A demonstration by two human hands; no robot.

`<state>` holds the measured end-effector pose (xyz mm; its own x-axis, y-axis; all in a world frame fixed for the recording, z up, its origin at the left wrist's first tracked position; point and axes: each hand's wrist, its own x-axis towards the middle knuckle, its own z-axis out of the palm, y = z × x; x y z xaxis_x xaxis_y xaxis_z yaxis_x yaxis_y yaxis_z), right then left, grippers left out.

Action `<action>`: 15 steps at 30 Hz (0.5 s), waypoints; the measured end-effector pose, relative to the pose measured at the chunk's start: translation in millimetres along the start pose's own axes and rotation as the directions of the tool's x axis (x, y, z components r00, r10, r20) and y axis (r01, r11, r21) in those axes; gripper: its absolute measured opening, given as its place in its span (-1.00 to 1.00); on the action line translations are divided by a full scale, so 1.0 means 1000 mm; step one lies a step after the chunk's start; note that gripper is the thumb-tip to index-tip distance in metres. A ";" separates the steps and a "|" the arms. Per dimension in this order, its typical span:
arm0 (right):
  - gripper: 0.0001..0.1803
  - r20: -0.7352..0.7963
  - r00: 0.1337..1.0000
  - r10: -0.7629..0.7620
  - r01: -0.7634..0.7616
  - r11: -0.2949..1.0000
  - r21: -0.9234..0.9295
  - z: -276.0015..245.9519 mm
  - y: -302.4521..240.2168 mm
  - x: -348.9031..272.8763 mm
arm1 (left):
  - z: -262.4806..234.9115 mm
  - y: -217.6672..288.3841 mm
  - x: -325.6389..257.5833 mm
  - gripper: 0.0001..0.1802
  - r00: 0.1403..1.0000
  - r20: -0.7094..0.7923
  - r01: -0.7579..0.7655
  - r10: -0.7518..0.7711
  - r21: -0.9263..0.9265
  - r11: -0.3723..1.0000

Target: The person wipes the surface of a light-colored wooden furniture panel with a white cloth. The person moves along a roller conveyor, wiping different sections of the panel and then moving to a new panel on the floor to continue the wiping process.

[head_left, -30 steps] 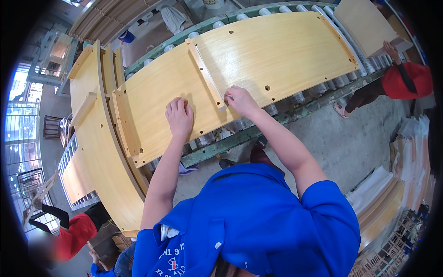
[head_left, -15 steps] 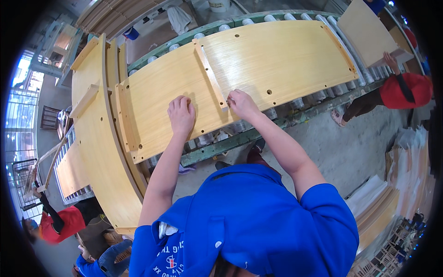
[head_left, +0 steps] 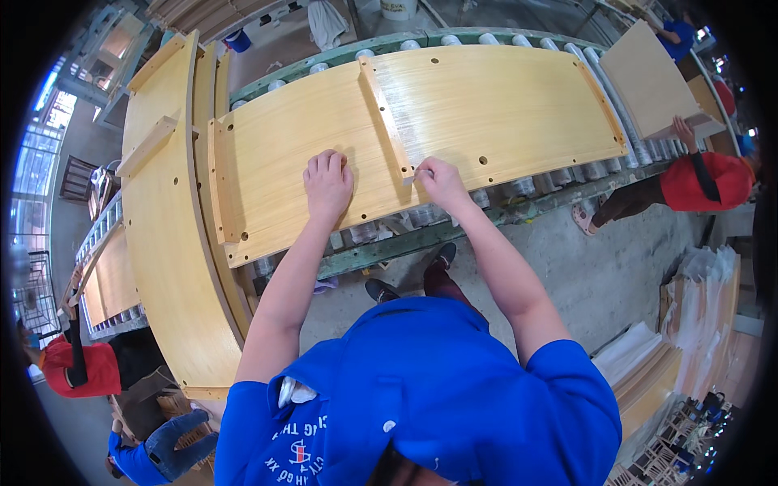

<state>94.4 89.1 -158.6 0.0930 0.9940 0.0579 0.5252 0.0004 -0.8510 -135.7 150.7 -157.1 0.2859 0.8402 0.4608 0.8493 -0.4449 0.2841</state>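
Observation:
A curved, pale wooden panel [head_left: 300, 121] with several dark holes lies on the roller conveyor in front of me. A narrow wooden batten [head_left: 385, 121] stands across its middle, and further battens run along both ends. My left hand [head_left: 329, 188] rests on the panel left of the middle batten, fingers curled in; whatever may be inside them is hidden. Beside the near end of that batten, my right hand [head_left: 443, 186] is closed in a pinch, fingertips close to the wood. Anything between those fingertips is too small to make out.
More curved panels [head_left: 166, 235] with battens stand close on the left. Green-framed conveyor rollers [head_left: 523, 188] show under the panel's near edge. At right, a person in red [head_left: 709, 182] touches a pale board [head_left: 648, 81]. Wrapped boards [head_left: 648, 364] are stacked lower right.
The whole view has shifted slightly, so the panel sits a little further right. My hands keep nearly the same places, the right fingertips slightly further from the batten's end.

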 end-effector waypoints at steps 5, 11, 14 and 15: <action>-0.81 -0.022 0.999 0.034 -0.031 0.991 0.131 0.000 0.000 0.003 | 0.000 -0.002 -0.005 -0.83 1.000 -0.024 0.000 0.000 -0.006 1.000; -0.81 0.087 0.995 -0.055 0.054 0.999 0.008 -0.004 0.002 0.008 | -0.009 0.016 -0.029 -0.77 0.998 -0.005 0.056 -0.056 0.032 0.998; -0.81 0.159 0.984 -0.083 0.086 0.996 -0.013 -0.008 0.006 0.011 | -0.016 0.034 -0.056 -0.75 0.992 -0.015 0.124 -0.124 0.028 0.992; -0.81 0.175 0.978 -0.114 0.117 0.993 -0.011 -0.008 0.006 0.012 | -0.019 0.039 -0.067 -0.75 0.989 -0.029 0.144 -0.144 0.027 0.989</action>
<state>104.8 100.5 -158.7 -0.1163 0.9913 0.0621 0.5422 0.1158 -0.8322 -129.9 70.7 -160.5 0.1481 0.8862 0.4390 0.8932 -0.3104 0.3253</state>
